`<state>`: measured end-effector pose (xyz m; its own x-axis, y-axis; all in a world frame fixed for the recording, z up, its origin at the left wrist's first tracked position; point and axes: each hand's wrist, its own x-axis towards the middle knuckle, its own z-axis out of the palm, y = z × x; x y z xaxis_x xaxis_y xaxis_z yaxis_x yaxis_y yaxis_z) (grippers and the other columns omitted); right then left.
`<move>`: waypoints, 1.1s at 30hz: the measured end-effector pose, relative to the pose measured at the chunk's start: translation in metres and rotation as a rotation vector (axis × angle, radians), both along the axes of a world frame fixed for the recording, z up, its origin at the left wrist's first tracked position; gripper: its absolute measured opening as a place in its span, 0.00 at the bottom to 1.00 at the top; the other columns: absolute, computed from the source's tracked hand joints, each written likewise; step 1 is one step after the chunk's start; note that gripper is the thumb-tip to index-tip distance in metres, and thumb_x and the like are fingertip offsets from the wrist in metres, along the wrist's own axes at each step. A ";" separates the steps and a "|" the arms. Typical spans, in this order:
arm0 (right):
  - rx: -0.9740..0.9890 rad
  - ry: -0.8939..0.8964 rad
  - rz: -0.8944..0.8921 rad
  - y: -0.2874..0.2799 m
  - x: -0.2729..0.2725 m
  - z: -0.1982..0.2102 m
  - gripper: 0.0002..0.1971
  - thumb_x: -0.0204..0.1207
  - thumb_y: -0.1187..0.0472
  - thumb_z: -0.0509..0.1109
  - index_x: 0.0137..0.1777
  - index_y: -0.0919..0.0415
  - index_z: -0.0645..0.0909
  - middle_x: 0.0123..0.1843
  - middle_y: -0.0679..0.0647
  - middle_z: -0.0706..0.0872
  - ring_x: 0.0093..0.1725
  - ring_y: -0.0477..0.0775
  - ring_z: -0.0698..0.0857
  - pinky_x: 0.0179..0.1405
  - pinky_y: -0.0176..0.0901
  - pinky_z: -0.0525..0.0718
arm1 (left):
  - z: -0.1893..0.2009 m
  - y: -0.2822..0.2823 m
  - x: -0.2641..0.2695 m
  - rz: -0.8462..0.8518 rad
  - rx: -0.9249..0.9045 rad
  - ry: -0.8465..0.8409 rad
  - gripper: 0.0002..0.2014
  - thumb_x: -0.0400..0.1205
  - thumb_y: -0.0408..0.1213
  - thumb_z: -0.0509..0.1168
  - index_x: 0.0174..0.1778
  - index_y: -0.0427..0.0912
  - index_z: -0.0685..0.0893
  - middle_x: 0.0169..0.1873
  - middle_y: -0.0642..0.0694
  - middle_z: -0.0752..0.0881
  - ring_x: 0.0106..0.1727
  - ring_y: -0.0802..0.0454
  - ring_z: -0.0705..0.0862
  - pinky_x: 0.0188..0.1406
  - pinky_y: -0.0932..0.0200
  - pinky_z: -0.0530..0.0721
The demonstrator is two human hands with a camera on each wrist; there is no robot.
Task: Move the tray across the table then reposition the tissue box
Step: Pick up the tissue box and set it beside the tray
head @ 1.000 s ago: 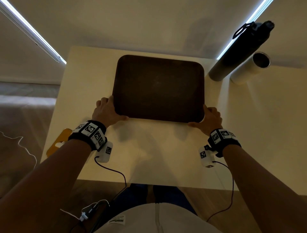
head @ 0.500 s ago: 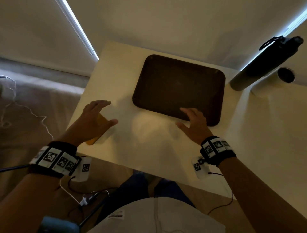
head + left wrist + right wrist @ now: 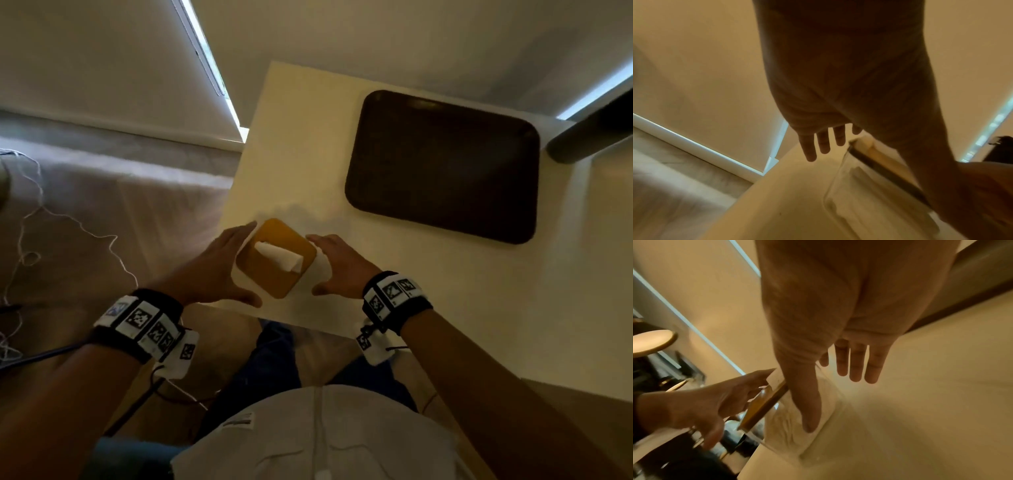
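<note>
The dark brown tray (image 3: 442,168) lies flat on the far part of the pale table (image 3: 445,291), with no hand on it. The tissue box (image 3: 275,258), clear-sided with a mustard lid and a white tissue sticking out, stands at the table's near left corner. My left hand (image 3: 226,267) flanks its left side with fingers straight and thumb by the near corner. My right hand (image 3: 325,263) flanks the right side, fingers straight too. In the right wrist view the thumb (image 3: 809,402) lies along the box's clear wall (image 3: 789,426); contact cannot be told. The left wrist view shows spread fingers (image 3: 824,142) beside the box (image 3: 869,186).
A dark cylindrical bottle (image 3: 589,137) lies at the table's far right, close to the tray. The table's left edge runs just beside the box, with floor and loose cables (image 3: 30,240) below. My lap is under the near edge.
Both hands let go of the tray's near corners and moved left to either side of the tissue box. The head view swung left, so the tray now sits at the upper right.
</note>
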<state>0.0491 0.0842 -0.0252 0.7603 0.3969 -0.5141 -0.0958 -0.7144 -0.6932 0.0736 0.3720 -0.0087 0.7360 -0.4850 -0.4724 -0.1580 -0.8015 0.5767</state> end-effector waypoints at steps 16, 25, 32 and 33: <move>0.131 -0.018 -0.422 0.035 -0.010 -0.002 0.45 0.56 0.58 0.88 0.74 0.48 0.72 0.68 0.48 0.81 0.63 0.47 0.79 0.65 0.49 0.77 | -0.025 0.012 0.027 -0.086 -0.237 0.011 0.58 0.65 0.59 0.81 0.86 0.52 0.55 0.79 0.47 0.71 0.70 0.53 0.74 0.65 0.45 0.82; 0.133 -0.113 -0.424 0.005 0.096 0.030 0.46 0.58 0.55 0.87 0.77 0.50 0.70 0.68 0.47 0.81 0.61 0.44 0.80 0.57 0.31 0.79 | 0.004 -0.014 0.151 -0.117 -0.331 -0.037 0.54 0.64 0.50 0.83 0.85 0.50 0.62 0.75 0.47 0.77 0.65 0.61 0.76 0.53 0.80 0.75; 0.135 -0.100 -0.500 -0.022 0.202 0.040 0.48 0.57 0.63 0.88 0.78 0.56 0.68 0.66 0.48 0.79 0.61 0.45 0.79 0.55 0.34 0.80 | 0.008 -0.058 0.254 -0.120 -0.314 -0.114 0.54 0.60 0.50 0.83 0.82 0.45 0.66 0.68 0.41 0.81 0.64 0.45 0.82 0.63 0.45 0.85; 0.124 -0.085 -0.507 -0.032 0.240 0.038 0.48 0.56 0.63 0.88 0.78 0.56 0.68 0.66 0.48 0.80 0.62 0.46 0.79 0.57 0.37 0.81 | 0.005 -0.069 0.288 -0.070 -0.293 -0.100 0.54 0.60 0.51 0.83 0.82 0.47 0.67 0.68 0.42 0.82 0.64 0.44 0.82 0.64 0.43 0.85</move>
